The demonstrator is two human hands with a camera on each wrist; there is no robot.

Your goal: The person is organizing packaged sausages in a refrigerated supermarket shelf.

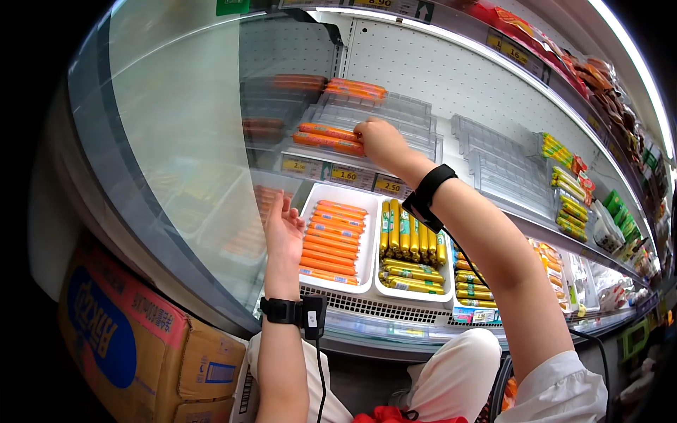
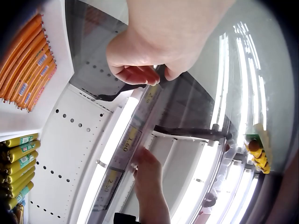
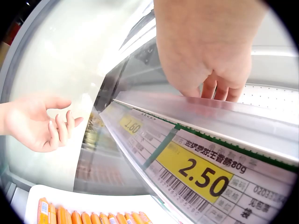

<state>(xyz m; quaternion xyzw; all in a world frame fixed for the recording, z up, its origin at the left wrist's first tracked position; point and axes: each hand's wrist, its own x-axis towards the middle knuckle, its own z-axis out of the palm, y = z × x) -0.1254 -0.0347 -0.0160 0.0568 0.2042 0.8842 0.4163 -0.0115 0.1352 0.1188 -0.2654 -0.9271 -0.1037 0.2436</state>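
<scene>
My right hand (image 1: 383, 143) reaches over the price rail to the upper shelf, fingers curled at the right end of two orange-wrapped sausages (image 1: 328, 143), seeming to pinch one. In the right wrist view its fingertips (image 3: 222, 93) dip behind the clear rail, which hides the sausages. Lower down, my left hand (image 1: 284, 229) hovers beside the left edge of a white tray (image 1: 370, 243) of orange sausages (image 1: 330, 243). Its fingers are loosely bent, and nothing is in them; the right wrist view shows that same hand (image 3: 39, 123) with the palm turned up.
Gold-wrapped sausages (image 1: 409, 236) fill the neighbouring tray. Clear ribbed dividers (image 1: 374, 113) line the upper shelf, above price labels (image 1: 345, 174). A curved glass side panel (image 1: 176, 120) stands at left, with a cardboard box (image 1: 141, 331) below it on the floor.
</scene>
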